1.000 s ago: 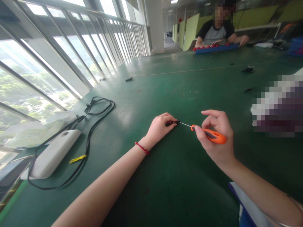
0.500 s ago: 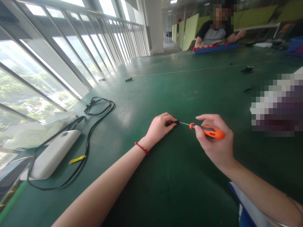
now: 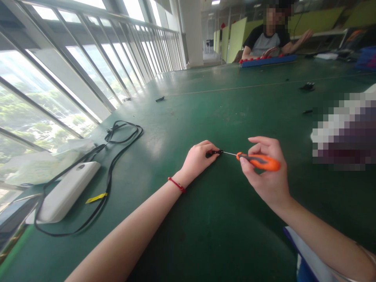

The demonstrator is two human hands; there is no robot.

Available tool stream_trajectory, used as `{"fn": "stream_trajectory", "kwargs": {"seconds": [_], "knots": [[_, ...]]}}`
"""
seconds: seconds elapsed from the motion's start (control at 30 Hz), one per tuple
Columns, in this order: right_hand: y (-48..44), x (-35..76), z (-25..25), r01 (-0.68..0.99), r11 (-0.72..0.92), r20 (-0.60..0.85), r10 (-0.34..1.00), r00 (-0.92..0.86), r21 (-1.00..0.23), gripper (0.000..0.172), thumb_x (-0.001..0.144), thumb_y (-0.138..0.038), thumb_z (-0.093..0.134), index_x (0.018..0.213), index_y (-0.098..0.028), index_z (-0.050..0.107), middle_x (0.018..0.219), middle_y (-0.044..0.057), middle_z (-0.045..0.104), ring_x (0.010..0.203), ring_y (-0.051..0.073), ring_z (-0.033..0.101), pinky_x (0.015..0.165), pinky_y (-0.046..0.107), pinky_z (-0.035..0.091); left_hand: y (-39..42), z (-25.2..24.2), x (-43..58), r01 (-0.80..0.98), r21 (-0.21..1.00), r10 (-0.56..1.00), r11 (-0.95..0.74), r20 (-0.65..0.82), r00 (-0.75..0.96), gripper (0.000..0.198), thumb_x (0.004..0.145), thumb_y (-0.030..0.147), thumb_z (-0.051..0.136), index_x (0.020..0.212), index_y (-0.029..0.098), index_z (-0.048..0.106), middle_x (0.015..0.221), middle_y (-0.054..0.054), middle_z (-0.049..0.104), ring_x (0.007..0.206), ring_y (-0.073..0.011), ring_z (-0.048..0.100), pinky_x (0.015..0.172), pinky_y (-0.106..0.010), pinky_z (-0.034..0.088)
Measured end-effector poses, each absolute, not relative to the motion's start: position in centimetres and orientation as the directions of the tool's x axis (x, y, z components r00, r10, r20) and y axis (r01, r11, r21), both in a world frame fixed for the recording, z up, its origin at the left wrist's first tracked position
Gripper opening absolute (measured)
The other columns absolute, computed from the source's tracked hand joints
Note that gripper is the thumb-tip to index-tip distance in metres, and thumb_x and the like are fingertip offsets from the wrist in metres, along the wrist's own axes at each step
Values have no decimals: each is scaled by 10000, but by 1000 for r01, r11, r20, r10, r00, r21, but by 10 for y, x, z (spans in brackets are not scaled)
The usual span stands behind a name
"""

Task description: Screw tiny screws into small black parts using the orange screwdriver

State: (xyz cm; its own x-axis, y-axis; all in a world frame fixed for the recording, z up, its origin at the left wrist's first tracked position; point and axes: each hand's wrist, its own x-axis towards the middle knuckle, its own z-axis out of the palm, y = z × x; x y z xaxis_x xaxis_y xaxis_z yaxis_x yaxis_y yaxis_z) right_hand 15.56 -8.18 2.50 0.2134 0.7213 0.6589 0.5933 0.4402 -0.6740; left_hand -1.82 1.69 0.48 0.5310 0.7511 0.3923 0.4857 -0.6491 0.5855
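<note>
Head view: a long blue tray point(image 3: 268, 61) showing small red pieces point(image 3: 241, 61) along its top lies across the green counter point(image 3: 188, 113) before a co-worker point(image 3: 267, 41). Nearer, the left hand point(image 3: 198, 154) has its fingers clamped on a small black part point(image 3: 219, 151) at the counter; the right hand's point(image 3: 272, 176) fingers grip an orange-and-grey screwdriver point(image 3: 261, 161), its thin shaft meeting that part. Leftward, a black cable point(image 3: 109, 178) loops around a white oblong box point(image 3: 72, 192).

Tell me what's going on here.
A person's left hand pinches a small black part at the green table. The right hand holds an orange-and-black screwdriver, its shaft reaching the part's end; whether it is seated is too small to tell. Across the table, another person sits behind a blue tray.
</note>
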Motion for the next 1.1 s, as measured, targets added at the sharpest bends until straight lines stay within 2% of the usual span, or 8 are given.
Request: {"fn": "stream_trajectory", "kwargs": {"seconds": [0.07,0.13,0.27,0.9,1.1], "knots": [[-83,156,26,658,421,664,730,163,-624,37,797,-212,609,785,-221,576,620,-30,571,564,137,522,578,292,425,16,5,-18,497,573,751,-652,394,530,114,820,162,620,882,169,716,924,-35,686,785,-142,645,736,-259,521],[-85,156,26,668,463,697,708,117,-583,112,802,-189,595,701,-213,554,599,-34,578,540,117,506,541,265,406,15,5,-18,510,560,752,-653,396,527,116,820,157,613,876,172,714,929,-32,685,788,-140,645,745,-258,521],[-87,154,27,659,530,736,675,53,-534,88,785,-154,606,725,-203,566,641,-37,602,563,99,522,547,233,423,14,5,-17,533,531,749,-659,403,525,120,812,145,606,866,176,708,934,-28,681,805,-144,646,766,-260,524],[-86,155,26,631,526,692,721,24,-570,68,801,-170,598,746,-198,568,640,-31,601,535,98,529,532,236,423,14,3,-17,522,528,739,-670,406,537,100,813,164,610,856,173,700,926,-29,672,775,-134,645,743,-252,536],[-86,153,27,608,473,623,781,48,-638,57,826,-225,606,775,-213,582,596,-38,612,509,113,541,530,259,431,14,4,-17,516,537,739,-668,399,542,106,816,165,606,864,171,700,930,-31,671,775,-134,646,741,-254,533]]}}
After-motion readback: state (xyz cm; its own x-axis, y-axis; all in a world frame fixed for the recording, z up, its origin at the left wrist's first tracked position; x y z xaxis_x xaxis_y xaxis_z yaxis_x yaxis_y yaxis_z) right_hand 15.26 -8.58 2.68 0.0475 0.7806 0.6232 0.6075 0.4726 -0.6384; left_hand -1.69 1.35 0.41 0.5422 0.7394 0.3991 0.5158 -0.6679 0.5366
